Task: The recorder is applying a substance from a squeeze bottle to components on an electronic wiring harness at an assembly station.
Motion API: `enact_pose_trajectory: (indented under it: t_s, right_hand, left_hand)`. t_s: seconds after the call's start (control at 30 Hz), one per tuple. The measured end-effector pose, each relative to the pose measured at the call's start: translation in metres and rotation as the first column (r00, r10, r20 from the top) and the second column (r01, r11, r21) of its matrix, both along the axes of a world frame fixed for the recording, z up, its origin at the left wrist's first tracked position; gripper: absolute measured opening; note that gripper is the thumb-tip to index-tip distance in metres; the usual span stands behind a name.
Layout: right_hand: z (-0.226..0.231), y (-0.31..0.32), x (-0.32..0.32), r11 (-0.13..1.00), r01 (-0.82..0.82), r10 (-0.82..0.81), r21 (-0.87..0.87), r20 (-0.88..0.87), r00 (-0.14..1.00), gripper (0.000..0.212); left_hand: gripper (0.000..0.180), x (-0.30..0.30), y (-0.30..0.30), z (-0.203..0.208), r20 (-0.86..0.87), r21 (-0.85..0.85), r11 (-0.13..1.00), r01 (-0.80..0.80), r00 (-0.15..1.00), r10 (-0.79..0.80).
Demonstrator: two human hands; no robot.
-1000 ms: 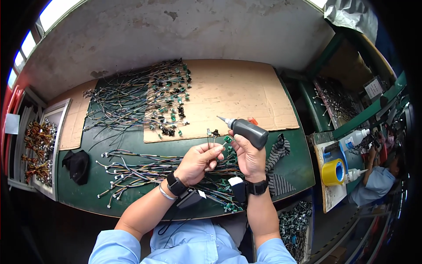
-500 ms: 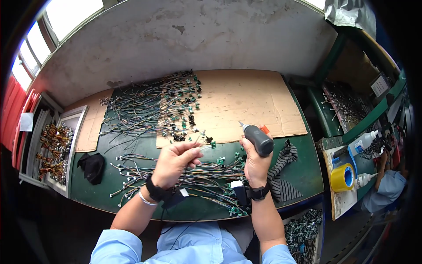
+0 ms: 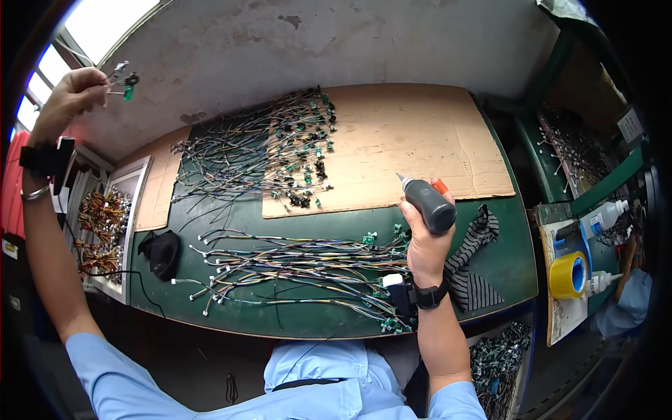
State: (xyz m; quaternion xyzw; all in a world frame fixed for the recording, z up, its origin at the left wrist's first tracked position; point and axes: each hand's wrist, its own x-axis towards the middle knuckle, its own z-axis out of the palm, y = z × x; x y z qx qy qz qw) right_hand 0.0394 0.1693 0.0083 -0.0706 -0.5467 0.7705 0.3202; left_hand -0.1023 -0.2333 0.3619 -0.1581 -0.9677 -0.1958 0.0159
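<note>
While left hand (image 3: pixel 73 94) raised, fingers pinched on small wired part (image 3: pixel 120 78); right hand (image 3: pixel 420 241) fingers wrapped round grey glue bottle (image 3: pixel 427 203), wire bundles (image 3: pixel 301 262) just left of fingers.

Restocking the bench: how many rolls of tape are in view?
1: a yellow tape roll lies on the side tray at the right, beside white bottles. Others may be hidden.

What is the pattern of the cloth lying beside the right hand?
The cloth has dark and light stripes, seen clearly in the head view, just right of the right hand.
</note>
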Motion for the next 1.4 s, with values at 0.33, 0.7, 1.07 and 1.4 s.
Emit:
enact_pose_trajectory:
  t_s: [0.33, 0.7, 1.07, 1.4]
  right_hand:
    - [-0.007, 0.006, 0.002, 1.0, 0.011, -0.012, 0.015, 0.018, 1.0, 0.058]
    - [-0.004, 0.007, 0.001, 1.0, 0.011, -0.012, 0.024, 0.035, 0.999, 0.057]
    - [-0.003, 0.007, 0.005, 1.0, 0.006, -0.007, 0.019, 0.032, 0.999, 0.055]
    - [0.009, 0.023, 0.006, 0.907, 0.022, -0.045, -0.42, -0.046, 0.998, 0.035]
  left_hand:
    - [0.009, -0.047, 0.17, -0.257, 0.658, 0.267, 0.923, 0.277, 0.648, -0.384]
    - [0.011, -0.08, 0.195, -0.311, 0.675, 0.256, 0.962, 0.095, 0.695, -0.248]
    - [0.019, -0.059, 0.195, -0.314, 0.212, -0.003, 0.978, 0.208, 0.956, -0.203]
    - [0.018, 0.04, 0.222, -0.295, 0.059, 0.355, 0.866, 0.352, 0.916, -0.396]
